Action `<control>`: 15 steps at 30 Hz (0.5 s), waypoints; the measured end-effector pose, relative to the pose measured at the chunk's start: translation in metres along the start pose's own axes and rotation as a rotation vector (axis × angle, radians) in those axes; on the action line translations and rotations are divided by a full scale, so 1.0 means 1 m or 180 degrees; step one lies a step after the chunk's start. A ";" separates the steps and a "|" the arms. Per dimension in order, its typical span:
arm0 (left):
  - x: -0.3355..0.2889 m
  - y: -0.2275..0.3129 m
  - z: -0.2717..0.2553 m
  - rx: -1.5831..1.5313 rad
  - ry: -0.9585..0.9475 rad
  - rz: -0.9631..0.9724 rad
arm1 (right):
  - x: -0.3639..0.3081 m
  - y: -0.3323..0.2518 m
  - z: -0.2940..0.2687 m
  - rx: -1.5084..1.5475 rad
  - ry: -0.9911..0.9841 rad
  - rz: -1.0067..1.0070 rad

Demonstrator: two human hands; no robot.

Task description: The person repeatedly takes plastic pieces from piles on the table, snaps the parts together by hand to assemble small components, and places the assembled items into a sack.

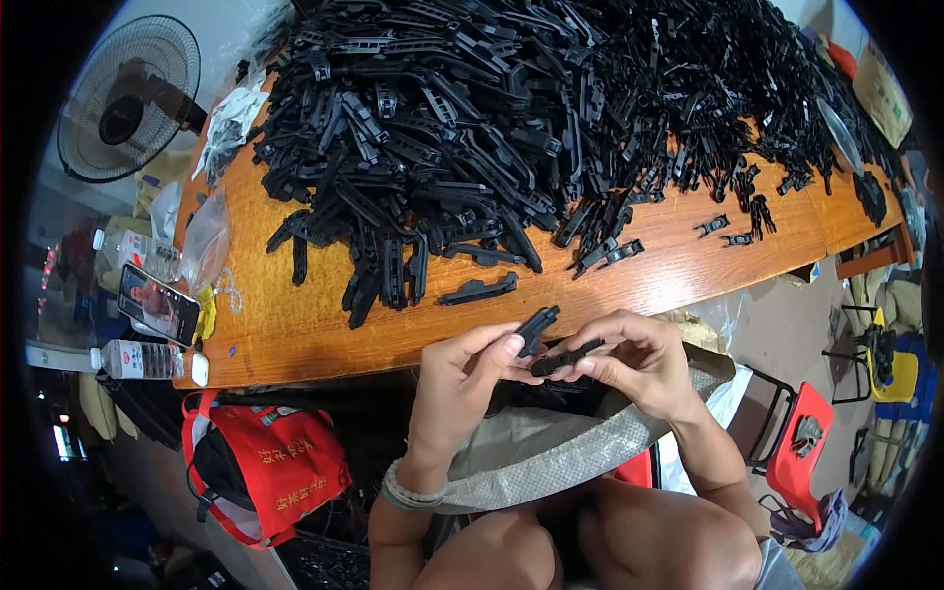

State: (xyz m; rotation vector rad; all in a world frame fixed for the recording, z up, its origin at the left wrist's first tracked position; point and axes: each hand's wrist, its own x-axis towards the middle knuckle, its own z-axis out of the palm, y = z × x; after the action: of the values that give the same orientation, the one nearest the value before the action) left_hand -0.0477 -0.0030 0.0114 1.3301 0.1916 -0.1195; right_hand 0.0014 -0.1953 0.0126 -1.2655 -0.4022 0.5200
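Note:
My left hand pinches a black plastic part between thumb and fingers, its narrow end pointing up and away. Close beside it, my right hand grips a second, slimmer black plastic piece. The two pieces are very near each other; whether they touch I cannot tell. Both hands are in front of the table edge, above the mouth of a woven sack on my lap, with dark parts inside. One long black part lies alone on the wooden table just beyond my hands.
A large heap of long black parts covers the table's far side, with smaller black clips heaped at right. At left stand a fan, a phone and water bottles. A red bag hangs below; a red chair stands right.

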 end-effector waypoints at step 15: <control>-0.011 -0.005 0.011 0.2337 -0.0122 0.1517 | -0.004 0.015 0.000 -0.0944 0.0321 -0.0415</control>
State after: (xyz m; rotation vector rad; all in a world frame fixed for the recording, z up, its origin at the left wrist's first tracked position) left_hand -0.0587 -0.0148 0.0113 2.0643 -0.2316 0.2104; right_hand -0.0044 -0.1948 -0.0015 -1.5322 -0.4857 0.2905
